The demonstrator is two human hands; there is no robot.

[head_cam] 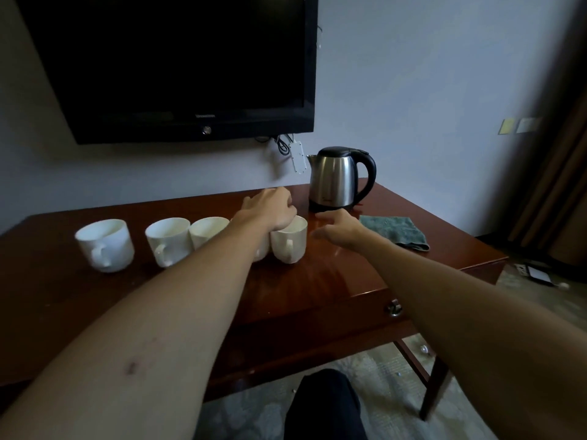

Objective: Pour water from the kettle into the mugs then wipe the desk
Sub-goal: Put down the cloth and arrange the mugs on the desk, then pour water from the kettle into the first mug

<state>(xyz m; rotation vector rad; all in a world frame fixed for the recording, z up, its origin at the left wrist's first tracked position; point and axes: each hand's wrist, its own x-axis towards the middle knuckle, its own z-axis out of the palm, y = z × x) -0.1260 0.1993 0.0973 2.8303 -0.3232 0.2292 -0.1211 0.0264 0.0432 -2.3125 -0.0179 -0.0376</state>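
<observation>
Five mugs [104,244] await; left hand [270,208] rests curled on one, right hand [340,228] reaches empty, fingers loose, toward the kettle [336,177], likely heavy, best gripped by its handle.

Dim, bluish room light. Soft glare on the glossy counter [317,281] and kettle [333,179]. Dark vignette at right edge, wide-angle bending, slight motion blur on hands.

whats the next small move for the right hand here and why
Probably reach the right hand on to the kettle's black handle and grip it. The hand hovers open, holding nothing, just short of the kettle, which stands upright on the desk. The left hand is at the rim of the nearest mug.
</observation>
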